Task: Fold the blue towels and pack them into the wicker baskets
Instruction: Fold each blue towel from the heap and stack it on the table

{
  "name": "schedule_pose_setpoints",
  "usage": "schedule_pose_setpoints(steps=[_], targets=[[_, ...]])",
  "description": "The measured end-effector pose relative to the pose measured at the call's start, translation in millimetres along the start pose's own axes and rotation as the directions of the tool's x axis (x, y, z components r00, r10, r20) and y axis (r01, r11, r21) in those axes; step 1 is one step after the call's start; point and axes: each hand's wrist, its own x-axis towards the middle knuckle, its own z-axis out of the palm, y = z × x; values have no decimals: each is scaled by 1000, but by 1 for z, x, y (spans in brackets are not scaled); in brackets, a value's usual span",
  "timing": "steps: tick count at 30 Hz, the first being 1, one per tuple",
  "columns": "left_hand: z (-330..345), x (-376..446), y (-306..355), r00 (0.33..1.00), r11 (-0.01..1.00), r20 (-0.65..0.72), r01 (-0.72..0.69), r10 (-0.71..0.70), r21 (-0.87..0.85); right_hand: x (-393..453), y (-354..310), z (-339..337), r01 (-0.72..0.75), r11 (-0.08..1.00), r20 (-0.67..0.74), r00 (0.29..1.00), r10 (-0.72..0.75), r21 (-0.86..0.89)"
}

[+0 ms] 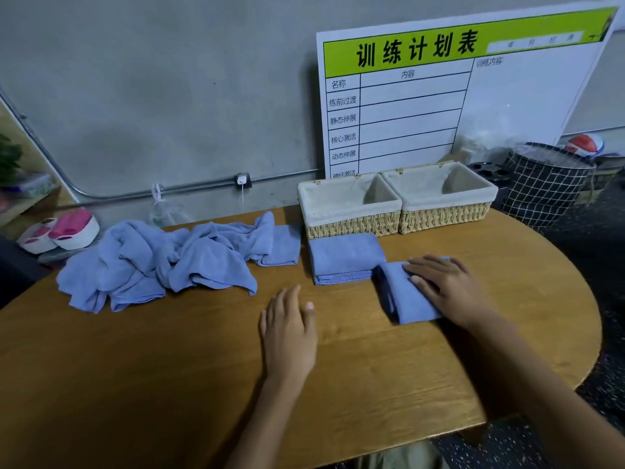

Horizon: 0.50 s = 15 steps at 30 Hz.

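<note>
Right now my right hand (443, 287) lies flat, fingers straight, pressing down on a small folded towel (404, 294) on the wooden table (169, 367). My left hand (289, 333) rests palm-down on the bare wood just to the left of it, fingers relaxed and holding nothing. A second folded towel (345, 257) sits just behind and to the left of the one I am pressing, its far edge right up against the front of the left wicker basket (350, 208). The right wicker basket (439, 196) stands touching its twin, both lined with pale cloth, and I see no towel inside either (the near inside walls are hidden from this angle). Further left a crumpled heap of unfolded blue towels (159, 262) spreads across the table's far side, one flatter corner reaching toward the left basket. Behind the baskets a white board with a green header (439, 93) leans on the grey wall, and a dark checked bin (544, 184) stands to the right beyond the table edge.
</note>
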Motion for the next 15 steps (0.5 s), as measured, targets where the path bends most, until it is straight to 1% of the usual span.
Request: schedule_pose_setpoints(steps=[3, 6, 10, 12, 15], targets=[[1, -3, 6, 997, 992, 72, -14, 5, 122, 2, 2, -2, 10, 999, -64, 998, -12, -32], [2, -5, 10, 993, 973, 122, -38, 10, 227, -11, -21, 7, 8, 1000, -112, 994, -11, -27], [1, -5, 11, 991, 963, 130, -48, 13, 264, -24, -32, 16, -26, 999, -43, 999, 24, -41], [2, -5, 10, 991, 962, 136, -50, 13, 270, -24, -25, 14, -46, 998, -11, 999, 45, -31], [0, -6, 12, 992, 960, 127, -52, 18, 274, -22, -8, 8, -59, 997, 1, 998, 59, -47]])
